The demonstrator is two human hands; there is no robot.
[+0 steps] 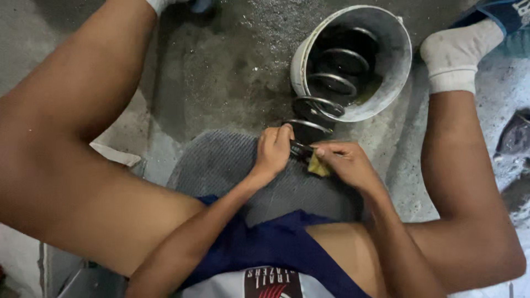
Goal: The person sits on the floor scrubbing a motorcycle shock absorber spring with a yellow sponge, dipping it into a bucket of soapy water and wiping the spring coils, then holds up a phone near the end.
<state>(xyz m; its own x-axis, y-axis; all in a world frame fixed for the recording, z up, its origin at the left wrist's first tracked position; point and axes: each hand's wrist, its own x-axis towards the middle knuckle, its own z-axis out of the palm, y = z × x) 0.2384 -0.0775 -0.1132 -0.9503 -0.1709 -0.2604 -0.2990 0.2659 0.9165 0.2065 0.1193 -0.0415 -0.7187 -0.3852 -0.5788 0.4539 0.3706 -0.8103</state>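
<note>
While I sit on the concrete floor with my knees spread, the head camera, the only view I have, shows both hands meeting at the near end of a big black coil spring. The spring lies on its side, its far end inside a tipped white bucket and its near end resting at the edge of a grey mat between my legs.

My left hand is curled shut around the spring's last coil, steadying it. My right hand has its fingers pinched closed on a small yellow sponge, pressed against that same coil just beside my left hand.

As I judge it, the risks are these: the spring is round and only braced by one hand, so a hard rub could roll it off the mat or drag the bucket over. The sponge is small, so my fingers could slip onto the metal and get nipped between the closely set coils. The floor looks wet and gritty, which would make anything slide more easily.

Counting: one spring, with about five coils showing, one bucket, one sponge, one mat, two hands, and two white socks, of which the right sock is the plainer to see.
</note>
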